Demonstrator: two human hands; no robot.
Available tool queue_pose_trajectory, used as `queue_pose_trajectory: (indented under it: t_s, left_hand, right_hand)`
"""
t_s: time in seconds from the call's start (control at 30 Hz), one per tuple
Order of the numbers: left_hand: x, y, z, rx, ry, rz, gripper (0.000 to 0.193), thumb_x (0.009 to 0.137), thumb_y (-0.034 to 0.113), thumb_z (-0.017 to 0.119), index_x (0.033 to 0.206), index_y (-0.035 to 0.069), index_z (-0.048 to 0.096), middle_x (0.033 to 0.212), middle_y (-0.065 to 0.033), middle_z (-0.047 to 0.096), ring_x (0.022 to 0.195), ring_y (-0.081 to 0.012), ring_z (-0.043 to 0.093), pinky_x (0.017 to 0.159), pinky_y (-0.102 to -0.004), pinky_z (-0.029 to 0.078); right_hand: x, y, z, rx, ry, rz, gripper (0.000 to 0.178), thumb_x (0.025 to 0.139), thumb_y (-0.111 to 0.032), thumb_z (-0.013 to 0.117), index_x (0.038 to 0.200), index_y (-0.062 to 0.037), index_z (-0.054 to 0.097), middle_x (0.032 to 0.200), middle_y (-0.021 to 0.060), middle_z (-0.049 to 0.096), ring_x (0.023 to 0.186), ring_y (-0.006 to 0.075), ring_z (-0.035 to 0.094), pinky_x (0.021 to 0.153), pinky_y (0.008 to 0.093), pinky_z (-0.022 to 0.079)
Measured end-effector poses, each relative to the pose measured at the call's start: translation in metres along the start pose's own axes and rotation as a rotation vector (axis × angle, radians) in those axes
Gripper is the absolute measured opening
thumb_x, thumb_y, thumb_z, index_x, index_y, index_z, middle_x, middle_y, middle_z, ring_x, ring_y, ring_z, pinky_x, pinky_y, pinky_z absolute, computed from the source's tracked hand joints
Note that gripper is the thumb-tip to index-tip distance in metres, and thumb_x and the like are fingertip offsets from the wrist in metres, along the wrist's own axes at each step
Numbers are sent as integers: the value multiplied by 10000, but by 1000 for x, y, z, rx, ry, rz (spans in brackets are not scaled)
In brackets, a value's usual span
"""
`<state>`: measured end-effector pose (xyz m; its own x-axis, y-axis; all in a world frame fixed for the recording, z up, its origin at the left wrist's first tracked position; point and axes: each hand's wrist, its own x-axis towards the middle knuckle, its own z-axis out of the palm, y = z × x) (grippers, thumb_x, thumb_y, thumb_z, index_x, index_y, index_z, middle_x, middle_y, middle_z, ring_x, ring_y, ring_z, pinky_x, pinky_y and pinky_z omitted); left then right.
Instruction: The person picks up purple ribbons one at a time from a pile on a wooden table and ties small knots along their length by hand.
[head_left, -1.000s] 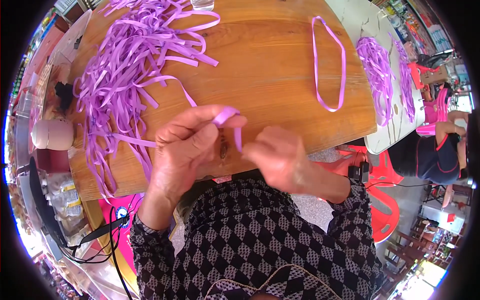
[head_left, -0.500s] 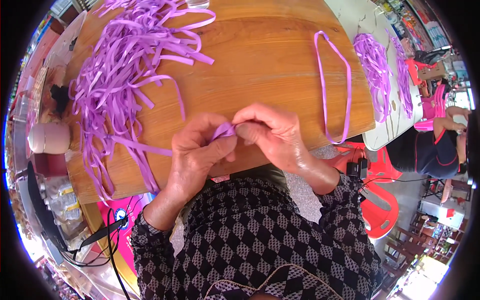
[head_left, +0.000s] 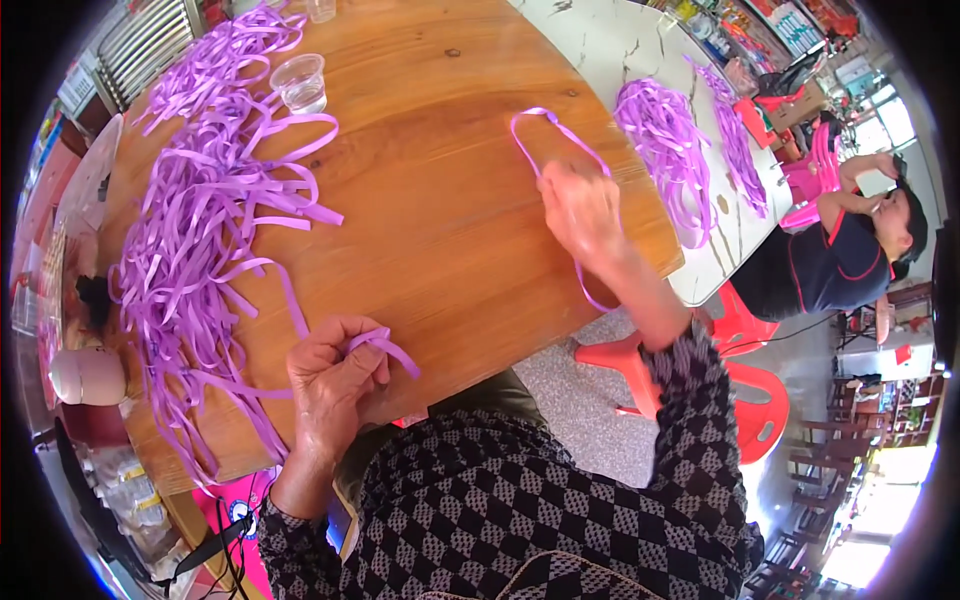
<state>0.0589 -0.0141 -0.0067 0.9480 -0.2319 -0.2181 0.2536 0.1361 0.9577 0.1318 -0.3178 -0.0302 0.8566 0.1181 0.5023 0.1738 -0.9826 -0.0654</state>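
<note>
My left hand (head_left: 328, 385), near the front edge of the wooden table, pinches a purple ribbon (head_left: 400, 357). One end of the ribbon sticks out past the thumb, and a strand trails left toward a large tangled pile of purple ribbons (head_left: 205, 215). Farther right, my right hand (head_left: 582, 212) is closed above a purple ribbon loop (head_left: 552, 117) lying on the wood. Its curled fingers hide part of that loop, and I cannot see whether they grip it.
A clear plastic cup (head_left: 300, 85) stands beside the pile. Purple ribbon bundles (head_left: 665, 150) lie on a white marbled table (head_left: 560, 25) at the right. Red stools (head_left: 755, 410) stand on the floor, near a seated person (head_left: 840, 250). A pinkish container (head_left: 88, 377) is at the left.
My hands have parted: the right one has moved from the ribbon to the loop at the right. The left keeps its ribbon. The view has shifted, and the seated person's head now shows.
</note>
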Motion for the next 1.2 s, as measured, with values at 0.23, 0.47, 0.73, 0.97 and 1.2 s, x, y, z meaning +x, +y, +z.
queue_pose_trajectory:
  t_s: [0.23, 0.47, 0.73, 0.97, 1.2]
  left_hand:
    - [8, 16, 5, -62, 15, -201, 111, 797, 79, 572, 831, -22, 601, 602, -26, 563, 446, -41, 421, 402, -174, 279]
    - [12, 25, 6, -173, 16, -237, 106, 808, 94, 578, 790, -8, 603, 580, -34, 560, 399, -44, 413, 368, -177, 269]
    - [0, 23, 11, -218, -124, -172, 106, 769, 18, 613, 855, 1, 552, 608, -41, 567, 465, -51, 467, 403, -176, 306]
    - [2, 23, 9, -173, -77, -160, 200, 736, -41, 578, 911, 24, 505, 660, -43, 569, 531, -63, 500, 441, -165, 323]
    - [-2, 3, 13, -59, -25, 200, 255, 785, -49, 568, 1035, -1, 557, 722, -29, 588, 576, -49, 507, 473, -172, 369]
  right_hand:
    - [97, -20, 2, -7, -63, -15, 74, 783, -93, 574, 815, -26, 577, 780, 115, 632, 677, 250, 618, 570, 348, 494]
    - [-7, -132, -50, 949, -495, -89, 219, 743, -151, 718, 876, -24, 599, 773, 17, 598, 700, 70, 540, 614, 228, 447]
    - [-8, -139, -47, 1442, -351, 147, 37, 822, 3, 591, 858, 2, 600, 749, -3, 593, 703, 44, 532, 647, 206, 454]
    - [-30, -158, -44, 1889, -437, 721, 87, 842, -87, 597, 879, -9, 588, 731, 18, 587, 557, 49, 474, 479, 164, 346]
    - [-28, -144, -40, 2097, -765, 856, 109, 829, -90, 602, 872, 5, 570, 699, 51, 571, 522, 61, 464, 437, 169, 303]
